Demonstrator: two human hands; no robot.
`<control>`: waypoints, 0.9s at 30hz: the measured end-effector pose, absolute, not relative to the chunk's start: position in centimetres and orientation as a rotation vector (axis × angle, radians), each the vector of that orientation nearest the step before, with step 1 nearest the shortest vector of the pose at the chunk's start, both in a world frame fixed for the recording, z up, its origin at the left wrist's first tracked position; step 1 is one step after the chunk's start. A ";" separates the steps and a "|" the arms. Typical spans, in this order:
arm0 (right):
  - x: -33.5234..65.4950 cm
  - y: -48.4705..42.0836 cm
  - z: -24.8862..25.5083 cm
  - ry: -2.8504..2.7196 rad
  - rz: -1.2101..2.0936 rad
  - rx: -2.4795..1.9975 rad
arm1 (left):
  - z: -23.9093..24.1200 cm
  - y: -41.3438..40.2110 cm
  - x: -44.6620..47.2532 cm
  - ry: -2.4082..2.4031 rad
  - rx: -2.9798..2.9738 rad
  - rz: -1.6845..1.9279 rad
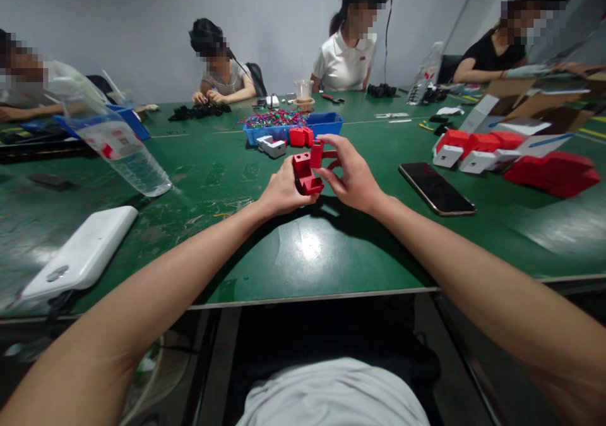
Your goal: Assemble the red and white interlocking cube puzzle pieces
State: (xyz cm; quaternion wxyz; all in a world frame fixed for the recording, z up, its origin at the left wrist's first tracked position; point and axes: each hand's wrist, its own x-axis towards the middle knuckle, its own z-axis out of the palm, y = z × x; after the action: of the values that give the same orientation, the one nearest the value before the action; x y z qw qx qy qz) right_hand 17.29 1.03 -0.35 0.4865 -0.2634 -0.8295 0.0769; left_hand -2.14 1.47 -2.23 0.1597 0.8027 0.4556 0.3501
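Observation:
My left hand [283, 189] is closed around a red plastic housing [305, 172] with an open recess and two round holes in its top. It holds the housing just above the green table. Pinched between the thumb and fingers of my right hand [353, 172] is a small red rectangular piece [317, 154], upright beside the housing's upper right. I cannot tell whether the two parts touch. Behind my hands lie a white and grey housing [272, 146] and a red-orange part [300, 137], in front of a blue tray [326, 123] holding a tangle of coloured wires [277, 118].
A phone [436, 188] lies right of my hands, with red and white housings [478, 151] and cardboard boxes beyond. At left are a tilted plastic bottle [127, 151] and a white power bank [83, 249]. Several people sit across the green table [265, 262].

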 end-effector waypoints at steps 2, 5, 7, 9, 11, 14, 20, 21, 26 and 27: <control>17.2 1.0 -0.5 -2.073 0.181 -0.591 | -2.3 1.5 -2.1 1.303 2.297 0.998; 17.0 1.0 -0.7 -2.133 0.205 -0.563 | -2.5 1.7 -2.1 1.285 2.310 1.030; 16.9 1.1 -0.9 -2.158 0.223 -0.575 | -2.6 1.9 -2.2 1.268 2.317 1.063; 17.0 1.2 -1.0 -2.171 0.235 -0.599 | -2.8 2.1 -2.2 1.253 2.318 1.085; 17.1 1.3 -1.0 -2.176 0.234 -0.607 | -3.0 2.2 -2.2 1.246 2.313 1.096; 17.5 1.5 -0.8 -2.179 0.221 -0.593 | -3.1 2.3 -2.3 1.242 2.307 1.110; 18.0 1.7 -0.5 -2.180 0.242 -0.611 | -3.1 2.6 -2.5 1.261 2.252 1.170; 18.0 1.7 -0.5 -2.177 0.255 -0.614 | -3.1 2.6 -2.6 1.259 2.251 1.174; 18.0 1.8 -0.6 -2.195 0.318 -0.594 | -3.0 2.5 -2.6 1.206 2.290 1.184; 18.0 1.7 -0.6 -2.197 0.319 -0.590 | -3.0 2.5 -2.6 1.201 2.296 1.185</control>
State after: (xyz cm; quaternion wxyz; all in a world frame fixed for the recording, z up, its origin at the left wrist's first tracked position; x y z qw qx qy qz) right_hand 18.00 1.75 -0.59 0.4098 -0.2341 -0.8725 0.1267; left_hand -2.61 2.53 -2.96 0.1459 0.7972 0.4169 0.4115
